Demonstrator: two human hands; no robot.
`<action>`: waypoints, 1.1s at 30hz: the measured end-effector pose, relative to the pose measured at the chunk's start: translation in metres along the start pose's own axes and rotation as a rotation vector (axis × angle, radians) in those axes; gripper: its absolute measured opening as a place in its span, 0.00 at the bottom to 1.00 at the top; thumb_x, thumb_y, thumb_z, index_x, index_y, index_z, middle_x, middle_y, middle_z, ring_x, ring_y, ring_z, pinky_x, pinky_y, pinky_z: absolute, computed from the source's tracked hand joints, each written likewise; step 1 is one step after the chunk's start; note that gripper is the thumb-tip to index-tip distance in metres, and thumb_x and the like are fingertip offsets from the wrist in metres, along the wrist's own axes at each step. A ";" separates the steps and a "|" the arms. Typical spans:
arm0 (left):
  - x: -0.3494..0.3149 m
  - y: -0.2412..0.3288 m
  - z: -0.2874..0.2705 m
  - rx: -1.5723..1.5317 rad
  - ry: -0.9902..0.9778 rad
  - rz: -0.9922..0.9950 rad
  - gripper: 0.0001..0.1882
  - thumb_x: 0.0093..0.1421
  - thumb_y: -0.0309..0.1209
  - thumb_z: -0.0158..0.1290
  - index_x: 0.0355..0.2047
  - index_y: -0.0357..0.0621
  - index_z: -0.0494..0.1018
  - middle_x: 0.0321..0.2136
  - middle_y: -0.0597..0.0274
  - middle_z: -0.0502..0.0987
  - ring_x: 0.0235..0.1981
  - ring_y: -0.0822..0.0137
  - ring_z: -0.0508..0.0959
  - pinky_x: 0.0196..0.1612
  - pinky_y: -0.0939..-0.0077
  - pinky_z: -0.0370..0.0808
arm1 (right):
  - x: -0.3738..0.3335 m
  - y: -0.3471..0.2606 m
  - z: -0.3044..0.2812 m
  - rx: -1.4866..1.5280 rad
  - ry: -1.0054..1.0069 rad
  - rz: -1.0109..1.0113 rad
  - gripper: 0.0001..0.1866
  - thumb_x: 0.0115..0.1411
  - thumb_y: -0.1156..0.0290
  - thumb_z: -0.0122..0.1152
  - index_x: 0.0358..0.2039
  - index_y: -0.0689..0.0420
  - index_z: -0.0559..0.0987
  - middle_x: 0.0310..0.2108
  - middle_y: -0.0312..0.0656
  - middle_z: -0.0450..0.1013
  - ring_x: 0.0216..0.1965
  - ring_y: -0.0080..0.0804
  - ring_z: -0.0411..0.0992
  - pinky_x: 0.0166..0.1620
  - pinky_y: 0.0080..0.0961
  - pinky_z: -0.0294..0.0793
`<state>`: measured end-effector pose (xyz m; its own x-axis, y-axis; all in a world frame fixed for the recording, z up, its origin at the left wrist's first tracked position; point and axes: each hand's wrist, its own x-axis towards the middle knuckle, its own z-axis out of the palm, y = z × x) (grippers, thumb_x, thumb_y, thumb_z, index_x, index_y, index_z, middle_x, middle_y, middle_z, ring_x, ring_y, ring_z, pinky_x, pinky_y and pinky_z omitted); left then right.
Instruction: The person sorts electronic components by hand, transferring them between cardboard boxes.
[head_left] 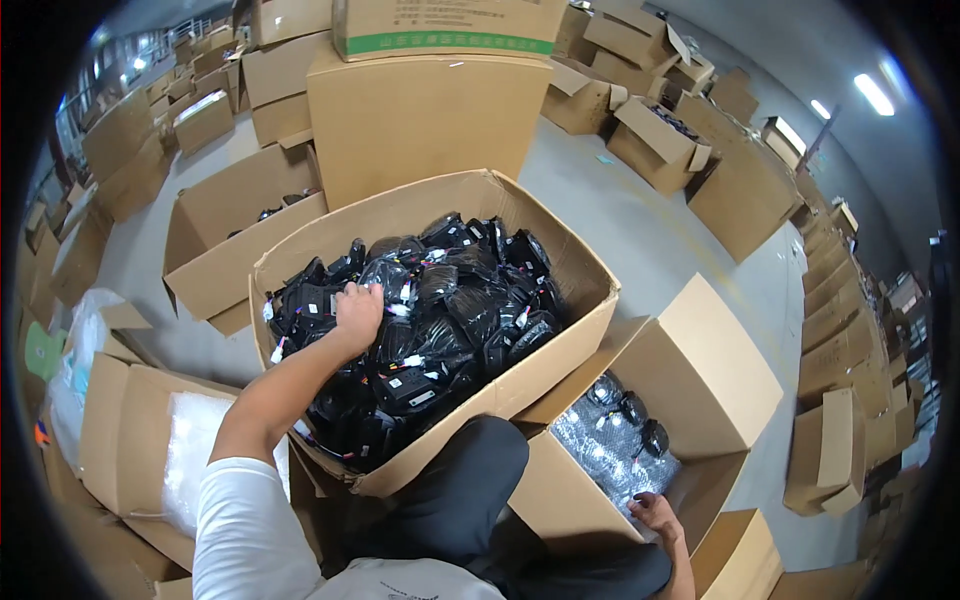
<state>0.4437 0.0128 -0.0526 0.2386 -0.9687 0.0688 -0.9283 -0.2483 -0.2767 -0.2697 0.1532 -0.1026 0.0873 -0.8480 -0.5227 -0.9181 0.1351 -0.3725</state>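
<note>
A large open carton (560,245) in front of me holds a heap of black plastic parts (460,310) in clear film, with short cables and white connectors. My left hand (358,312) reaches into the heap's left side, its fingers curled onto a black part; the fingertips are partly hidden. To the right stands a smaller open carton (700,375). Inside it lies a sheet of bubble wrap (605,445), with several black parts (632,408) along its far side. At the sheet's near edge, my right hand (655,515) is closed with fingertips against the wrap.
An open carton with white bubble wrap (195,450) stands at my left. Behind the large carton are another open carton (235,225) and tall stacked cartons (420,120). More cartons (840,450) line the right side. My knees (470,470) sit close to both working cartons.
</note>
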 end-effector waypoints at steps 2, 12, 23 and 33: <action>0.007 -0.008 0.003 -0.018 0.002 -0.018 0.10 0.63 0.31 0.49 0.43 0.43 0.71 0.45 0.50 0.77 0.47 0.53 0.77 0.39 0.57 0.78 | -0.001 0.003 0.000 0.112 -0.065 0.083 0.30 0.62 0.53 0.65 0.52 0.69 0.76 0.36 0.53 0.81 0.38 0.35 0.80 0.43 0.31 0.78; -0.001 -0.077 0.003 -1.251 0.454 -0.423 0.11 0.60 0.23 0.57 0.38 0.38 0.66 0.26 0.53 0.72 0.25 0.57 0.76 0.30 0.63 0.78 | -0.006 0.015 0.011 0.426 -0.021 0.055 0.26 0.63 0.63 0.66 0.54 0.70 0.75 0.41 0.50 0.79 0.42 0.32 0.77 0.46 0.31 0.77; -0.009 0.036 -0.291 -2.258 0.059 0.138 0.05 0.70 0.31 0.49 0.40 0.47 0.65 0.32 0.63 0.70 0.25 0.76 0.71 0.13 0.86 0.67 | -0.009 -0.170 -0.089 0.434 0.236 -0.623 0.24 0.60 0.62 0.67 0.53 0.63 0.75 0.38 0.44 0.76 0.40 0.32 0.74 0.47 0.31 0.75; -0.058 0.260 -0.325 -2.202 -0.790 0.385 0.07 0.66 0.32 0.55 0.35 0.45 0.69 0.27 0.66 0.71 0.20 0.80 0.69 0.10 0.86 0.60 | -0.049 -0.198 -0.175 -0.240 1.495 -1.151 0.30 0.52 0.74 0.66 0.57 0.57 0.72 0.59 0.52 0.69 0.60 0.48 0.69 0.62 0.43 0.68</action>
<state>0.0962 0.0042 0.1828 -0.4242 -0.9001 -0.0999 0.3780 -0.2763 0.8836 -0.1593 0.0783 0.1307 0.3713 -0.1661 0.9135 -0.7044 -0.6914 0.1606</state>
